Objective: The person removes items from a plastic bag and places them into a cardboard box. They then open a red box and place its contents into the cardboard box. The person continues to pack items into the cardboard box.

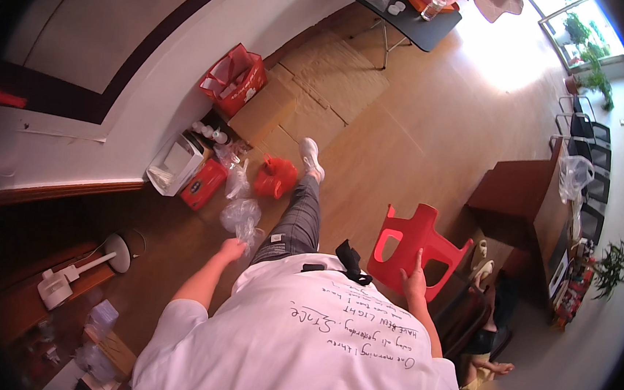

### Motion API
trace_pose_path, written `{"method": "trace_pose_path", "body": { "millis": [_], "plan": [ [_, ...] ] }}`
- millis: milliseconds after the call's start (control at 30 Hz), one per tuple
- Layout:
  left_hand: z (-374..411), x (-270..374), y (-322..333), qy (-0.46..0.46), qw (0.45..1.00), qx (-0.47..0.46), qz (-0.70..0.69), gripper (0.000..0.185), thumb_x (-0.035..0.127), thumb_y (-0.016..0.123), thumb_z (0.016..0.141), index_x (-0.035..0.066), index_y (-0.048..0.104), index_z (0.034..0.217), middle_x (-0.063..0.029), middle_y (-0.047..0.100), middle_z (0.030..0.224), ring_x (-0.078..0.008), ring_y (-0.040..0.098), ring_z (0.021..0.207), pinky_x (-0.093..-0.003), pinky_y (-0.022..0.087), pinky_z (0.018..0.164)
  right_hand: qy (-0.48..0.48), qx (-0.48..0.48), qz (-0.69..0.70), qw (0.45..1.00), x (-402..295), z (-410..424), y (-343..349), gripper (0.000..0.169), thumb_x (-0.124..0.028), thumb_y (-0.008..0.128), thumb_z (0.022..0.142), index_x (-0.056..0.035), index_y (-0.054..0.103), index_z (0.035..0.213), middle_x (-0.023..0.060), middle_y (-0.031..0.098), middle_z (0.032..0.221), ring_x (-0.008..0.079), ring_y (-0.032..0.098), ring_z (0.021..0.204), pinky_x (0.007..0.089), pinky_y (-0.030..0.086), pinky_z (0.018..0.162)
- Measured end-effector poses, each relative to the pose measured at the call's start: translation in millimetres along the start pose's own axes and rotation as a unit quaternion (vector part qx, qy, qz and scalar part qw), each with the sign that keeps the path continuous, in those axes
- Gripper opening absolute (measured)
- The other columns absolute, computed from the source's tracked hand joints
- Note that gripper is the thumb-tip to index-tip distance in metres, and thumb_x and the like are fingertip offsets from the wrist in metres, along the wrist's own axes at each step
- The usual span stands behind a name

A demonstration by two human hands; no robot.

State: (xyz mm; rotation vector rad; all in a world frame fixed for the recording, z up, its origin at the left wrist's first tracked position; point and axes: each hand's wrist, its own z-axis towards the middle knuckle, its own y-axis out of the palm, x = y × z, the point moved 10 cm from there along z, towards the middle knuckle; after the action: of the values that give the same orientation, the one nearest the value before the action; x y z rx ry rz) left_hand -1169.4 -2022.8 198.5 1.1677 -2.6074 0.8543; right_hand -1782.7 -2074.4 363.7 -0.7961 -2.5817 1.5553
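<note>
My left hand [235, 249] grips the gathered neck of a clear plastic bag [241, 215], which hangs beside my left thigh. What the bag holds, if anything, is hard to make out. Out to my other side, my right hand [415, 283] holds a red plastic stool [409, 237] by its side, with the fingers lying along the panel between two cut-outs. The stool is tilted, its legs pointing forward and away from me. On the floor by my foot sits a knotted red plastic bag [275, 177], close to the clear one.
Along the left wall stand a red gift bag [234, 81], cardboard boxes [263, 111], a white container [175, 165] and a red box [204, 184]. A folding table [421, 30] stands ahead. To the right are a wooden desk [515, 194] and a seated person [484, 340].
</note>
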Motion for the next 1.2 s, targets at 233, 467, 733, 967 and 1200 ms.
{"method": "trace_pose_path", "body": {
  "millis": [233,467,733,967,1200],
  "plan": [
    [116,94,-50,0.026,0.998,0.029,-0.048,0.032,0.032,0.053,0.084,0.002,0.067,0.089,-0.0225,0.065,0.084,-0.0376,0.064,0.082,-0.0444,0.049,0.075,0.01,-0.169,-0.088,0.982,-75,146,-29,0.099,-0.022,0.073,0.077,-0.0308,0.005,0.149,0.0205,0.064,0.098,0.037,0.063,0.091,0.0448,0.049,0.079],
    [164,209,-138,0.009,0.996,0.048,-0.081,0.039,0.038,0.057,0.084,0.001,0.065,0.09,-0.0251,0.064,0.09,-0.0389,0.062,0.088,-0.0443,0.048,0.076,0.007,-0.286,-0.151,0.946,-114,303,-52,0.1,-0.04,0.069,0.078,-0.0242,0.002,0.149,0.0231,0.063,0.109,0.0365,0.063,0.098,0.0439,0.049,0.081],
    [188,349,-167,0.057,0.982,-0.123,-0.131,0.036,0.034,0.073,0.075,0.002,0.064,0.087,-0.0123,0.066,0.076,-0.0195,0.062,0.071,-0.0344,0.049,0.067,-0.025,-0.305,-0.124,0.944,-132,440,-58,0.11,-0.046,0.069,0.078,-0.0166,-0.012,0.147,0.0314,0.058,0.113,0.0424,0.059,0.104,0.0443,0.049,0.083],
    [146,468,-178,0.113,0.912,-0.329,-0.218,0.02,0.019,0.067,0.08,0.004,0.063,0.094,-0.0082,0.065,0.08,-0.0147,0.06,0.075,-0.0324,0.048,0.069,0.04,-0.436,-0.257,0.862,-94,572,-12,0.111,-0.062,0.061,0.077,-0.0149,-0.01,0.147,0.0329,0.056,0.115,0.0396,0.057,0.109,0.0426,0.047,0.09],
    [229,409,-155,0.003,0.975,-0.197,-0.106,0.026,0.029,0.06,0.083,0.004,0.062,0.083,-0.0193,0.061,0.078,-0.0381,0.059,0.075,-0.0451,0.045,0.065,0.01,-0.455,-0.28,0.845,-149,626,46,0.096,-0.055,0.06,0.079,-0.0128,0.0,0.141,0.0285,0.056,0.111,0.0357,0.056,0.104,0.0403,0.046,0.086]
  ]
}}
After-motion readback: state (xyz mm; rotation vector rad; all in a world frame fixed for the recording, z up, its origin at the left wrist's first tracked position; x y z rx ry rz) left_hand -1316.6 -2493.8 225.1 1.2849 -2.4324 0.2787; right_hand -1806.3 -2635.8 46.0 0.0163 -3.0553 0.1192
